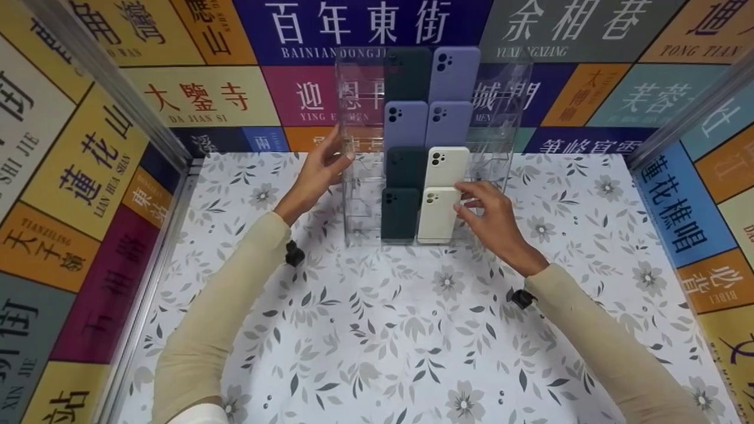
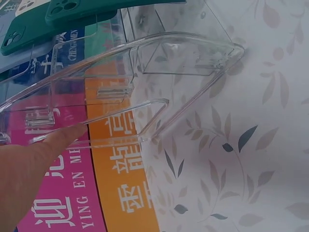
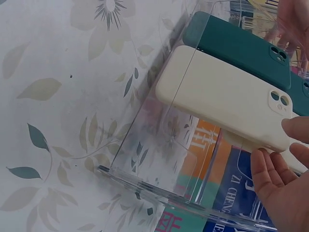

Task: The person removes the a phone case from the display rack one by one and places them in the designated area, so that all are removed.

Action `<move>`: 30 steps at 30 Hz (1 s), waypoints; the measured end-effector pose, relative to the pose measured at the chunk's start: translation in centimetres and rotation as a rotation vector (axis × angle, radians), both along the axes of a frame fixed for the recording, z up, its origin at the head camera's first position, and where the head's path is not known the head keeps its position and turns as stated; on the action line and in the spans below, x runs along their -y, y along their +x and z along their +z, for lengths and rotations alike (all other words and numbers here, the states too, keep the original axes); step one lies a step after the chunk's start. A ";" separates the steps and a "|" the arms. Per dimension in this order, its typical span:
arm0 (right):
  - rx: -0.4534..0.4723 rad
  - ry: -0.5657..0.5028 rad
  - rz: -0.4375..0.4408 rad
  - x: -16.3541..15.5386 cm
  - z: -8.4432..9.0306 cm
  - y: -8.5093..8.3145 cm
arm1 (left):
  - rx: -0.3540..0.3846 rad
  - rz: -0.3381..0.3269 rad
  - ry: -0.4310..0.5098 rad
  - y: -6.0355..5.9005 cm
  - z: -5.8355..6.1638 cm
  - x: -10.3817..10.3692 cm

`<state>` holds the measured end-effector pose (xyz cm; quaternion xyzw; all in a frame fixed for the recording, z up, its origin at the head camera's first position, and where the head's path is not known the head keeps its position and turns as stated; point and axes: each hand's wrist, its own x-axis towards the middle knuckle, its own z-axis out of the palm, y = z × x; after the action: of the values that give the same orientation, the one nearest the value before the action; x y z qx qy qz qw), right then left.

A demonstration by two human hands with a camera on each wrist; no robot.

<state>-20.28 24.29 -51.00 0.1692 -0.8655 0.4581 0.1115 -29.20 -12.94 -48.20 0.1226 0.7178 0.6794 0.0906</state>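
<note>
A clear stepped display stand (image 1: 365, 227) stands upright, holding phone cases in two columns. My right hand (image 1: 493, 218) pinches the top right corner of the lowest cream phone case (image 1: 437, 221), which rests in the bottom tier. In the right wrist view the thumb is by its camera cutout and the fingers curl at its side edge. Another cream phone case (image 1: 449, 168) sits just above. My left hand (image 1: 318, 171) holds the stand's left side edge, thumb in front and fingers partly hidden behind. One finger (image 2: 63, 137) lies along the clear side panel in the left wrist view.
Dark green phone cases (image 1: 400, 215) fill the lower left column, with another at the top left. Purple phone cases (image 1: 455, 73) occupy upper tiers. A flower-patterned tabletop (image 1: 365, 330) lies beneath, with printed sign panels (image 1: 200, 97) at the back and both sides.
</note>
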 end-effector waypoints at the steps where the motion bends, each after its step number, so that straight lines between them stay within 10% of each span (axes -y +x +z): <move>1: -0.003 0.005 -0.003 0.0 0.0 0.0 | -0.007 0.000 0.002 0.0 0.0 0.0; 30: -0.080 -0.204 -0.033 0.7 2.1 1.4 | 0.031 0.058 0.021 0.4 -0.1 -0.9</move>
<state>-18.83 23.61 -48.90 0.1612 -0.8119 0.5347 0.1701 -28.77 -12.07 -48.33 0.0922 0.7123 0.6910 0.0809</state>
